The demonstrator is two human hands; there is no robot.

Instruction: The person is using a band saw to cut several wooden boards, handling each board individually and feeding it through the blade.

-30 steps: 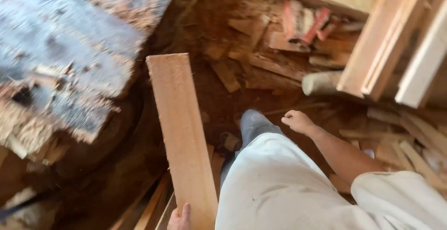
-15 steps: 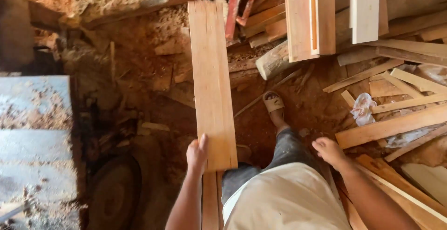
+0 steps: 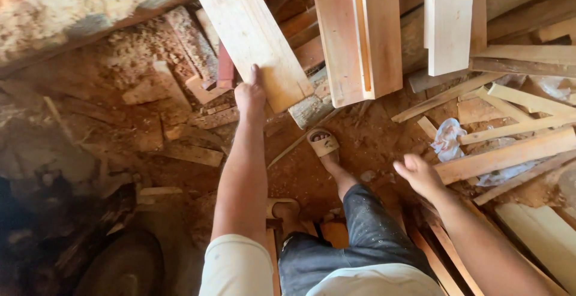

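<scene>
My left hand (image 3: pixel 250 96) grips the near end of a long pale wooden plank (image 3: pixel 249 32), which slants up and away to the top left of the view. My left arm is stretched out forward. My right hand (image 3: pixel 418 173) hangs free at the right with its fingers loosely apart and holds nothing. It hovers above thin wooden strips (image 3: pixel 510 152) lying on the ground. My sandalled foot (image 3: pixel 323 144) stands on the dirt between the two hands.
Pale planks (image 3: pixel 360 32) lean in a stack at the top middle, with another board (image 3: pixel 450 20) to their right. Offcuts and sawdust litter the reddish dirt floor (image 3: pixel 180 146). A crumpled white rag (image 3: pixel 447 139) lies at right. Dark machinery (image 3: pixel 120 266) sits bottom left.
My left arm has reached forward, carrying the plank up and away toward the stacked boards. My view has swung from a metal surface to the pile. My right hand drifted out rightward.
</scene>
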